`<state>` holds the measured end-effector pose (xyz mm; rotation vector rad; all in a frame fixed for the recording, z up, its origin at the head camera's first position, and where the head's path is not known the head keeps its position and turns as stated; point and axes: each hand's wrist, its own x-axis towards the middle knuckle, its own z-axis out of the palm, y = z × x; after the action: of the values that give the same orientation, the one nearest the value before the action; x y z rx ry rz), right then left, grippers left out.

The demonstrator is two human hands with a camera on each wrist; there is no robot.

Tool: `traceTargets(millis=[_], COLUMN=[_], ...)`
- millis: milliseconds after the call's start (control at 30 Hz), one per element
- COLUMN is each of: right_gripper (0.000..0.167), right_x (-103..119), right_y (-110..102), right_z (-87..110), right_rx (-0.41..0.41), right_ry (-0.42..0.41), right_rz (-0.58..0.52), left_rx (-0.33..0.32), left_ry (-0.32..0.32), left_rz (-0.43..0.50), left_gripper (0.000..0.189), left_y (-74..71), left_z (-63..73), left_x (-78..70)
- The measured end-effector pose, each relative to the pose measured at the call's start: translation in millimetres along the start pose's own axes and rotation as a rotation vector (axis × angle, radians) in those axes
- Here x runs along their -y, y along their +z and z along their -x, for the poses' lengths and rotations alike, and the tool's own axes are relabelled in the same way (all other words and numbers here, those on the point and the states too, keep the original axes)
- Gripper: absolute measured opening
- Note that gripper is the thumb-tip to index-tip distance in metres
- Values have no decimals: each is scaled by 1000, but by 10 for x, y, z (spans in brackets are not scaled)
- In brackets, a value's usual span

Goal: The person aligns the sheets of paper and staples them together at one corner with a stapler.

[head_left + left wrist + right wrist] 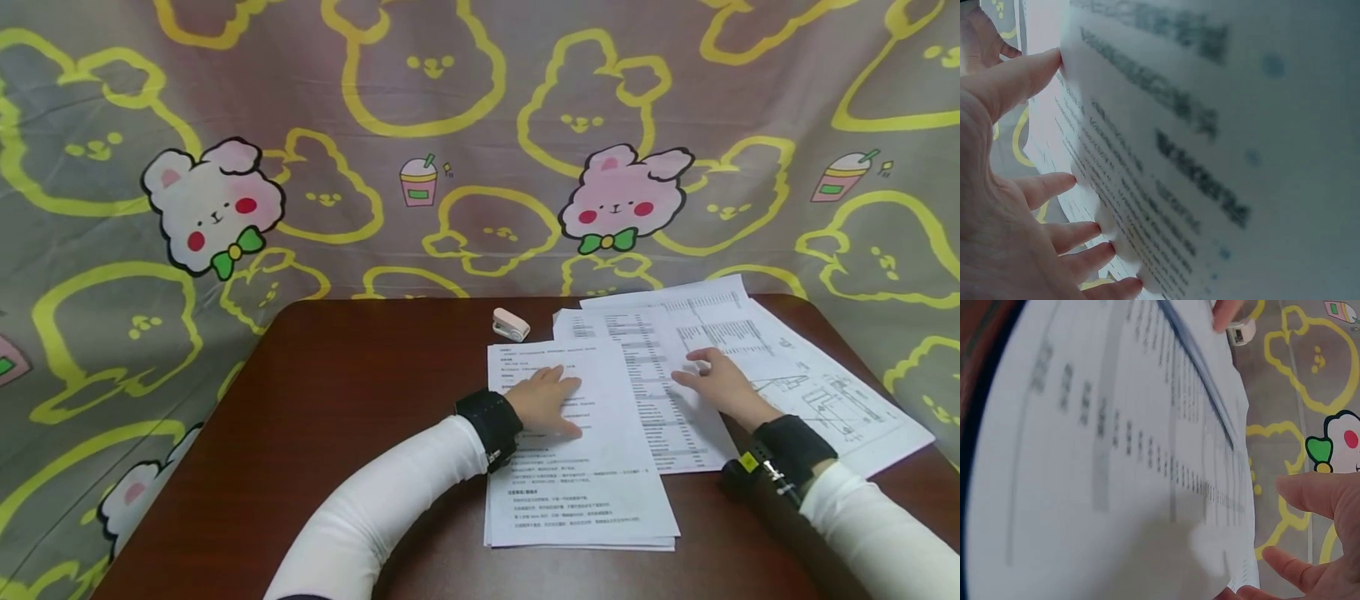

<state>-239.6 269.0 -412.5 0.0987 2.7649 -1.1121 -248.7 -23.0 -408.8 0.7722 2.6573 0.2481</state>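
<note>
A small stack of printed sheets (592, 500) lies on the table at front centre. My left hand (543, 402) rests on its upper half, fingers straight and spread; the left wrist view shows the fingertips (1063, 181) against the printed page. To the right, a sheet with a printed table (671, 429) lies partly beneath that stack. Above it is my right hand (720, 387), thumb and fingers apart and nothing between them, also seen in the right wrist view (1329, 544). Farther right, papers with line drawings (840, 408) sit partly behind this hand and wrist.
A small pale pink stapler (511, 324) stands just behind the front stack. Another printed sheet (660, 296) lies at the table's back right. The brown table (330, 392) ends at a patterned cloth (480, 158) hanging behind it.
</note>
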Motion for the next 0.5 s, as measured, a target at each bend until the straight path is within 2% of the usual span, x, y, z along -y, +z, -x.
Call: traceTargets(millis=[167,400,500], right_gripper=[71,79,78], right_x=[-3,-28,-42], right_y=[8,-16,-16], right_z=[-8,-3,-7], right_rx=[-2,-11,-2], right_ry=[7,82,91], right_rz=[-66,-205,-212], left_rx=[-2,1,7], left_ry=[-4,-11,-9], left_rz=[-22,-33,-42], left_gripper=[82,82,82], left_y=[-2,-7,-17], left_z=[8,-8,-9], left_x=[-4,-22,-29])
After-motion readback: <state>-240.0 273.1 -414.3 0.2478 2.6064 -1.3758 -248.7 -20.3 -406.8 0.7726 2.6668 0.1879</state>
